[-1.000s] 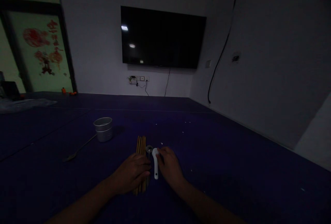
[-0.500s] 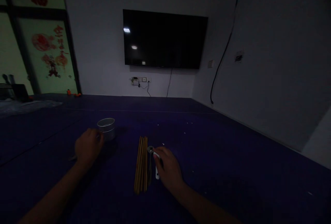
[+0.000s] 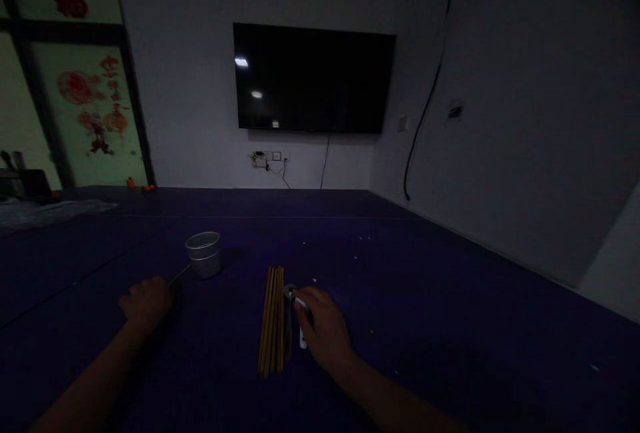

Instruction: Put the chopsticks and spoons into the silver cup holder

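Observation:
My left hand [image 3: 147, 299] is closed over the near end of a thin rod [image 3: 179, 275]. The rod runs up to the side of a round silver metal cup [image 3: 204, 259] like a handle; whether they are joined is too dark to tell. The cup stands upright on the dark blue surface. My right hand [image 3: 325, 326] pinches a white-handled utensil [image 3: 303, 339], whose shape the fingers partly hide. Close to its fingertips lies a metal spoon-like utensil [image 3: 289, 326], alongside a row of several wooden chopsticks [image 3: 271, 319].
The wide blue surface [image 3: 425, 286] has small white scraps on it. Plastic sheeting [image 3: 45, 213] and a dark box [image 3: 35, 183] are at the far left, with small orange items [image 3: 147, 188] by the door. A television [image 3: 315, 79] hangs on the wall.
My left hand has moved from beside the cup back toward me and left, along the rod, and closed there. My right hand stays nearly in place.

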`<state>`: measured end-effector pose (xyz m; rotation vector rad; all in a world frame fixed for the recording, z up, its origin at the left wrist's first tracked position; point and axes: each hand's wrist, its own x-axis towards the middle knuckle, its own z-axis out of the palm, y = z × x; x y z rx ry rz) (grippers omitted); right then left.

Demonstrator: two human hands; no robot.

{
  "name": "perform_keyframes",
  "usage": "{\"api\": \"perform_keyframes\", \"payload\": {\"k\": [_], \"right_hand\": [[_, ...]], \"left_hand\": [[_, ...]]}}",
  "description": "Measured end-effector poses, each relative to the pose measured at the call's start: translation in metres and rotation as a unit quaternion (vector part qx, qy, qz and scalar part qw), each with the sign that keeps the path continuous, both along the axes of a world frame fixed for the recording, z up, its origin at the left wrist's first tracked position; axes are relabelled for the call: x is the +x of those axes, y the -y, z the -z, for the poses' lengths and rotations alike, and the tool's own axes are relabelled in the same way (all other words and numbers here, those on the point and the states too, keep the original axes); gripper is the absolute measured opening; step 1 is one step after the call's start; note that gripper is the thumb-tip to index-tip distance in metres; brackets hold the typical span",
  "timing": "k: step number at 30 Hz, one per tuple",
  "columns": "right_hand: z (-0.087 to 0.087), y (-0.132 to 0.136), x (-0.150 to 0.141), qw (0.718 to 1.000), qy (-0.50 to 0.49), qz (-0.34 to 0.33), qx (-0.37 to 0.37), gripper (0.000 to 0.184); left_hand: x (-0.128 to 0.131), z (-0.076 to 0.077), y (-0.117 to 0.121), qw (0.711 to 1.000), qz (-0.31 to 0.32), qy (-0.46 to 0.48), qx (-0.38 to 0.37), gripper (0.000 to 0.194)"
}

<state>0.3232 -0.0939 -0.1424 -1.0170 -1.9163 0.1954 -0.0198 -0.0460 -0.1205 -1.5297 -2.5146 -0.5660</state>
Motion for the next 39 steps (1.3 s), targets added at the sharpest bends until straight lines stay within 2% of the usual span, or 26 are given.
{"api": "perform_keyframes", "payload": {"k": [2,4,7,9,11,14,15,16,18,19,21,22,23,26,29,32,35,37,39], "right_hand": [[0.000,0.000,0.000,1.000,0.005,0.001,-0.002,0.027],[0.001,-0.001,0.000,1.000,0.006,0.003,-0.003,0.027],[0.001,-0.001,0.000,1.000,0.000,0.002,0.001,0.028],[0.001,-0.001,-0.001,1.000,-0.001,0.007,0.008,0.030],[0.002,0.001,-0.001,0.999,-0.005,0.026,0.023,0.034],[0.001,0.005,0.003,0.994,-0.003,0.061,0.090,0.043],[0.001,0.007,0.006,0.990,0.014,0.062,0.124,0.044],[0.000,0.008,0.009,0.985,0.042,0.054,0.159,0.044],[-0.003,0.008,0.016,0.968,0.125,0.019,0.218,0.043],[-0.005,0.007,0.018,0.957,0.168,0.003,0.238,0.044],[-0.009,0.000,0.022,0.935,0.219,-0.005,0.277,0.042],[-0.011,-0.004,0.024,0.927,0.224,-0.002,0.302,0.037],[-0.012,-0.009,0.025,0.917,0.203,0.002,0.345,0.032],[-0.013,-0.019,0.027,0.903,0.206,-0.006,0.377,0.024],[-0.010,-0.019,0.026,0.900,0.235,-0.004,0.367,0.024],[-0.009,-0.014,0.023,0.932,0.198,0.042,0.301,0.029],[-0.010,-0.012,0.022,0.976,0.066,0.093,0.185,0.029],[-0.011,-0.014,0.023,0.989,-0.011,0.111,0.092,0.031],[-0.010,-0.019,0.025,0.991,-0.058,0.121,-0.011,0.033]], "left_hand": [[-0.001,-0.003,0.001,0.999,-0.046,0.028,-0.002,0.018],[0.000,-0.009,0.005,0.990,-0.106,0.085,0.036,0.023],[0.002,-0.021,0.014,0.965,-0.162,0.140,0.150,0.035],[0.008,-0.025,0.019,0.952,-0.144,0.115,0.245,0.041],[0.020,-0.026,0.021,0.932,-0.078,0.069,0.346,0.042],[0.054,-0.019,0.022,0.929,0.044,0.012,0.369,0.034],[0.069,-0.014,0.021,0.911,0.161,-0.046,0.377,0.033],[0.085,-0.009,0.021,0.874,0.277,-0.105,0.385,0.031],[0.117,0.002,0.022,0.833,0.389,-0.149,0.365,0.025],[0.132,0.007,0.022,0.783,0.464,-0.196,0.364,0.023],[0.156,0.013,0.023,0.711,0.522,-0.261,0.392,0.019],[0.164,0.016,0.024,0.690,0.533,-0.275,0.405,0.018],[0.170,0.017,0.024,0.675,0.539,-0.283,0.417,0.017],[0.175,0.019,0.025,0.653,0.550,-0.277,0.441,0.016],[0.171,0.019,0.027,0.665,0.537,-0.247,0.456,0.017],[0.164,0.016,0.028,0.721,0.469,-0.190,0.473,0.023],[0.157,0.012,0.026,0.777,0.407,-0.146,0.457,0.027],[0.154,0.012,0.022,0.804,0.403,-0.122,0.420,0.023],[0.152,0.013,0.018,0.820,0.420,-0.101,0.376,0.018]]}}
